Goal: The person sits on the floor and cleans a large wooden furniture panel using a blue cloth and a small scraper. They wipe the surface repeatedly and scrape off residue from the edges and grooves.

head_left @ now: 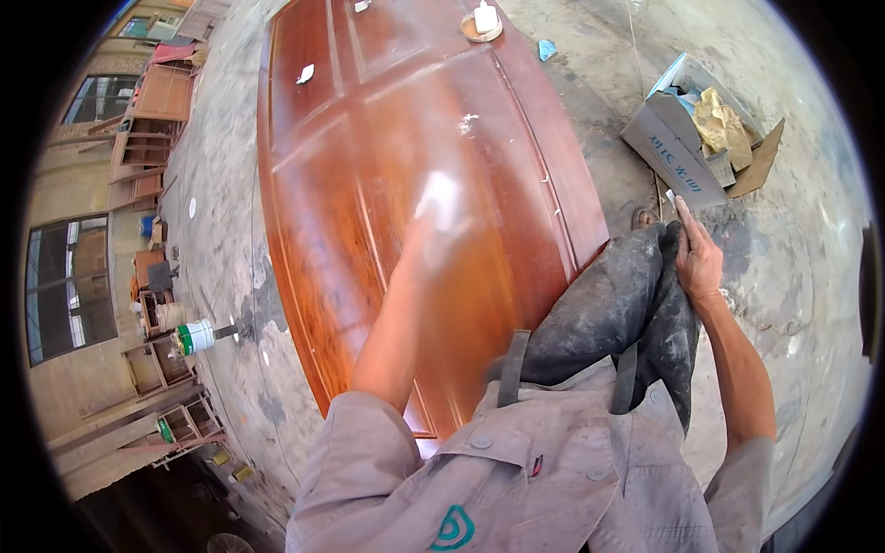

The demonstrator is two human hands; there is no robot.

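A large reddish-brown wooden panel [516, 304], probably a door, lies before me with a glossy, streaked face. My left hand [428, 226] reaches over its middle, smeared by motion. A white patch [442, 192] blurs at its fingers; whether that is a cloth, paper or something else I cannot tell. Out to the right, beside my dark, dusty trouser leg [599, 290], my right hand [701, 263] is closed with the fingers pointing forward. A small white piece [671, 196] shows at its fingertips, its kind too small to make out.
A round tub [481, 33] with a white block on top stands at the panel's far right corner. White scraps [305, 74] lie on the panel. An open cardboard box [678, 138] with crumpled brown paper sits on the concrete floor. At left are a paint bucket [195, 337] and wooden furniture frames [147, 147].
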